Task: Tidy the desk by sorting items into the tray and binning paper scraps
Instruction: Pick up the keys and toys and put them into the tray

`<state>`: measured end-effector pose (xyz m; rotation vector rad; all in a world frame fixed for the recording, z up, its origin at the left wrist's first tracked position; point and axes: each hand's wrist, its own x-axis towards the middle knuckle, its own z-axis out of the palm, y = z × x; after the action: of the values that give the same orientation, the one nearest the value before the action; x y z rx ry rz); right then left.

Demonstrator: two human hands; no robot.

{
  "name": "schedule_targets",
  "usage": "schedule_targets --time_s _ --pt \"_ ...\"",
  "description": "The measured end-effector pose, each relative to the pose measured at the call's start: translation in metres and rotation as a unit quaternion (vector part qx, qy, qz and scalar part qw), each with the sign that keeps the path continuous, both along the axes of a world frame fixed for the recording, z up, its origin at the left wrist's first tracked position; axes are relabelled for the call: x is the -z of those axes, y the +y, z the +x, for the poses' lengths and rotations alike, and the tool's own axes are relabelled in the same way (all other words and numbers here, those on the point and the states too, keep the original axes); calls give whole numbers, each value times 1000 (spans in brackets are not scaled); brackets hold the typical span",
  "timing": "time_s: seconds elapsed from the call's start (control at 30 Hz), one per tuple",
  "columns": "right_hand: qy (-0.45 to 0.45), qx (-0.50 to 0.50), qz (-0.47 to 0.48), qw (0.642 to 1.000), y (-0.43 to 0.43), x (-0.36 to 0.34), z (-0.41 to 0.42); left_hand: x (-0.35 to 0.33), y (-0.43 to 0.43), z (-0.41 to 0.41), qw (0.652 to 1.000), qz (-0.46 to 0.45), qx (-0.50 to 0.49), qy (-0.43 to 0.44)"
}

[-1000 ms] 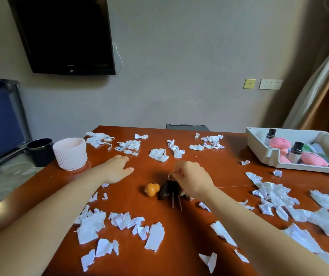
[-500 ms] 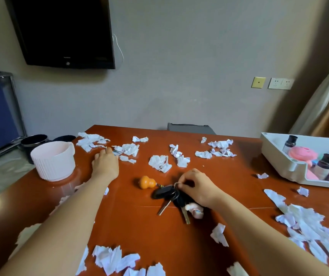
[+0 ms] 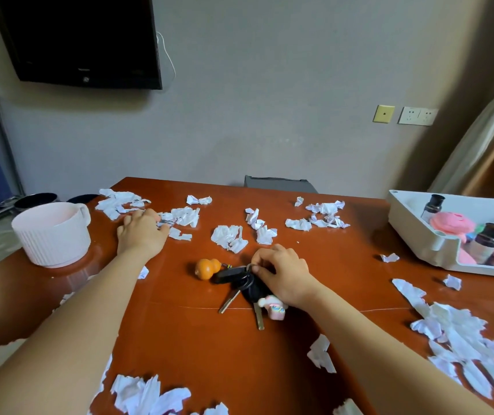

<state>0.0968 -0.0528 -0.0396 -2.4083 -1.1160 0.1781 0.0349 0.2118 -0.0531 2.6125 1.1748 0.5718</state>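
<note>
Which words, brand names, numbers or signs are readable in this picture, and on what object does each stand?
Nothing is readable.
On the television: a small pale logo on its lower frame, too blurred to read.
On the paper scraps: faint marks, too small to read.
On the bottles in the tray: no legible label.

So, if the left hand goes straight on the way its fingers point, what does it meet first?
The paper scraps just past the left hand; it looks almost on them, though depth is unclear.
</note>
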Motion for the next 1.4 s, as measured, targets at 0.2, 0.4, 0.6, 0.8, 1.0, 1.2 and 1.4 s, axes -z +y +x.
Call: schedule_targets --time_s 0.2,0.4,0.6,0.8,1.0,1.2,1.4 --pt "-6 3 18 1000 -1 4 1 0 -4 -3 999 -14 37 -6" --pt "-8 17 37 999 -1 6 1 0 -3 -4 997 -26 69 14" --pt "-15 27 51 998 -1 10 2 -15 -33 -16 995 -11 95 12" --pt "-19 31 52 998 1 10 2 -17 32 -8 993 -70 19 -90" --pt "-20 39 53 998 0 9 1 -19 -40 -7 977 -96 180 -60" --pt "-5 41 46 998 -3 4 -2 -42 -56 -15 970 -85 227 -14" --pt "88 31 146 985 -19 -14 -11 -66 -86 -31 964 -62 260 -1"
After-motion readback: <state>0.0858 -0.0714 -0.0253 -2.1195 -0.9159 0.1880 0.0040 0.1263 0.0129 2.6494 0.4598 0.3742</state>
